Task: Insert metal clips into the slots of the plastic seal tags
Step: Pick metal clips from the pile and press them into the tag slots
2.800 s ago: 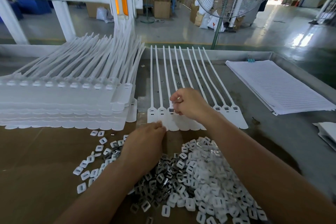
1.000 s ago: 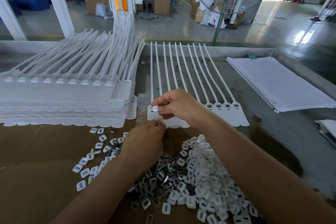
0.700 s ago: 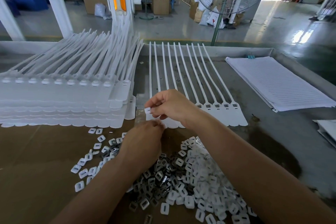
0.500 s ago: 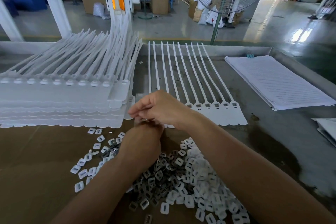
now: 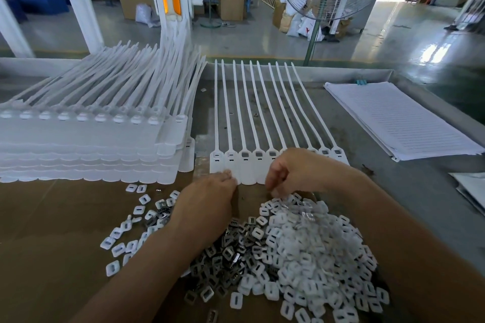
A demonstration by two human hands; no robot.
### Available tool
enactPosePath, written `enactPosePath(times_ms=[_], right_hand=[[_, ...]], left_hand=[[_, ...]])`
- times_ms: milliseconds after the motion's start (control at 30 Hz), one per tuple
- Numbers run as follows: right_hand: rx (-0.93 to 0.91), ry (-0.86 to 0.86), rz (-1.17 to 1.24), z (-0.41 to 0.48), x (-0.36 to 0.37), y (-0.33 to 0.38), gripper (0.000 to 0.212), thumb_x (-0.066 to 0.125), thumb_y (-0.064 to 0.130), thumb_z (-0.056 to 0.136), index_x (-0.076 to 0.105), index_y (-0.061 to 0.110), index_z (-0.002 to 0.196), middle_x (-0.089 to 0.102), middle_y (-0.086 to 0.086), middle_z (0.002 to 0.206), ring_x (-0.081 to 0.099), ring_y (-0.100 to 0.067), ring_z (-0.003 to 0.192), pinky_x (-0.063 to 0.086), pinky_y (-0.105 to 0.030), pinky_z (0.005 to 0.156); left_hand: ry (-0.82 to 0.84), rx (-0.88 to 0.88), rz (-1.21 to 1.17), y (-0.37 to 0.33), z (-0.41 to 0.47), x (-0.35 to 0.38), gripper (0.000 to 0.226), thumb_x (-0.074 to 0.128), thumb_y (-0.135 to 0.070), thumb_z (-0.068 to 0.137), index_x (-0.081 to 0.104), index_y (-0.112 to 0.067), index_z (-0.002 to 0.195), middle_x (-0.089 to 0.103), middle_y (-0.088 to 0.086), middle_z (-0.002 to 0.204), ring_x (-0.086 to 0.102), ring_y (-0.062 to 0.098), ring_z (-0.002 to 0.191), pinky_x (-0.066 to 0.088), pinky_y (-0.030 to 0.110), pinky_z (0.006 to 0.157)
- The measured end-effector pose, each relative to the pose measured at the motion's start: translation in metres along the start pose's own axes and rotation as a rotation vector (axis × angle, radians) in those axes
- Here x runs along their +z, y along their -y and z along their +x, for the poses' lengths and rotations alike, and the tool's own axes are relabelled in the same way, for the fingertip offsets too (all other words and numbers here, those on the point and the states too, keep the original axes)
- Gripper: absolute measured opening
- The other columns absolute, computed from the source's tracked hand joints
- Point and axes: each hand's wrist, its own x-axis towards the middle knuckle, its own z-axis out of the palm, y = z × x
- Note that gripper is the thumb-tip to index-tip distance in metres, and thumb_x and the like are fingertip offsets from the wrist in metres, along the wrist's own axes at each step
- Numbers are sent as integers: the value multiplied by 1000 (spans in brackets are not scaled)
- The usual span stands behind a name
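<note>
White plastic seal tags (image 5: 246, 169) lay in a row just beyond both hands, heads near, tails pointing away. The right hand (image 5: 296, 170) had dropped from the row's left end onto the heap of dark metal clips and white caps (image 5: 301, 244), fingers curled, grip unclear. The left hand (image 5: 207, 204) still touched the row's near edge, fingers extended.

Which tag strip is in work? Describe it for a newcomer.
Find the tall stack of white tag strips on the left of the metal table. Just right of it lies the single strip: one layer only, the left hand touching its near edge.
</note>
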Motion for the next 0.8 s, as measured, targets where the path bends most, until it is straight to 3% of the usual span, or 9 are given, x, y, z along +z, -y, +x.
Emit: enactPosePath(times_ms=[133, 400, 500, 567, 667, 800], right_hand=[[13, 29, -117, -6, 0, 0, 15, 76, 15, 74, 71, 28, 81, 57, 24, 55, 51, 14, 53, 36, -5, 55], [-12, 40, -222, -6, 7, 2, 6, 67, 21, 82, 62, 20, 82, 54, 15, 76, 52, -1, 72, 42, -17, 63], [-21, -41, -106, -6, 4, -1, 8, 64, 20, 86, 59, 17, 81, 62, 9, 79, 62, -7, 77, 49, -22, 69], [-23, -115, 15, -3, 4, -2, 8, 61, 14, 86, 57, 16, 79, 67, 4, 75, 67, -5, 69, 52, -22, 63], [-48, -267, 53, 9, 6, -2, 7, 62, 11, 84, 58, 16, 82, 66, 7, 75, 64, -1, 65, 47, -16, 56], [-88, -426, 62, 31, 9, 0, 7, 68, 18, 82, 66, 17, 88, 66, 8, 76, 58, 2, 65, 43, -11, 61]], left_hand=[[9, -18, -8, 0, 0, 0, 52, 38, -5, 87, 40, -24, 136, 33, -8, 146, 35, 7, 130, 28, 20, 103], [11, -19, -16, -1, -1, -1, 53, 39, -5, 86, 40, -24, 136, 33, -9, 146, 36, 8, 130, 30, 20, 102], [-2, -13, -18, -1, -2, -1, 52, 39, -5, 86, 44, -23, 134, 36, -8, 145, 39, 9, 128, 32, 21, 101], [-12, -14, -18, -1, -3, -2, 50, 40, -4, 85, 49, -23, 130, 41, -8, 142, 43, 10, 125, 34, 21, 98], [-8, -17, -19, -2, -3, -2, 46, 41, -5, 84, 53, -22, 125, 45, -8, 138, 46, 11, 121, 37, 22, 95], [-4, -8, 6, -3, -3, -4, 44, 41, -9, 85, 52, -24, 125, 44, -9, 138, 47, 11, 120, 40, 23, 92]])
